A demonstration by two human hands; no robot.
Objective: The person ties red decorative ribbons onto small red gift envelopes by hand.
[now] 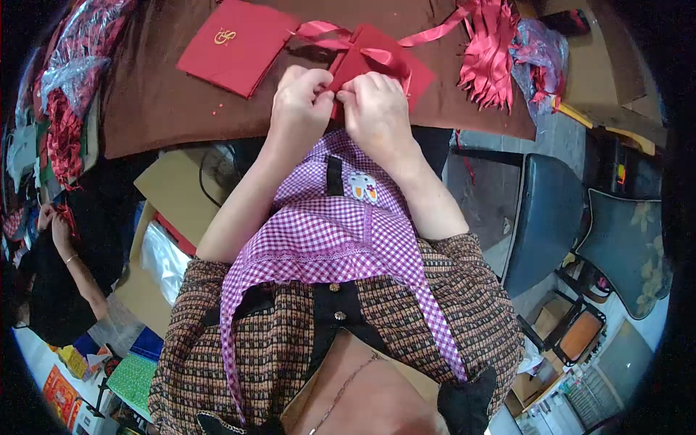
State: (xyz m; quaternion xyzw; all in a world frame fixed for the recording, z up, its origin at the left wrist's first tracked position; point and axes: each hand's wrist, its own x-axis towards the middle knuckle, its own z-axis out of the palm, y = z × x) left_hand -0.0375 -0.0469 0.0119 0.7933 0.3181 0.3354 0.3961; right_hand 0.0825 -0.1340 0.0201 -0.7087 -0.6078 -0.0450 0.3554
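Both my hands are at a red paper piece with a ribbon [420, 81] near the table's front edge. My left hand [299, 101] pinches its left near edge, thumb and fingers pressed together. Close beside it, my right hand [378, 109] has its fingertips closed on the near edge of the same piece. A shiny red ribbon [435, 32] runs across the piece and out to both sides. My fingers hide part of the near edge. To the left lies a flat red square paper piece [235, 47] with a gold emblem.
A brown cloth [152, 109] covers the table. A bundle of red ribbons [489, 61] lies at right beside a clear plastic bag [540, 58]. At far left, a co-worker's hands [59, 221] hold something red. A cardboard box [181, 181] and a dark chair [547, 217] stand below table level.
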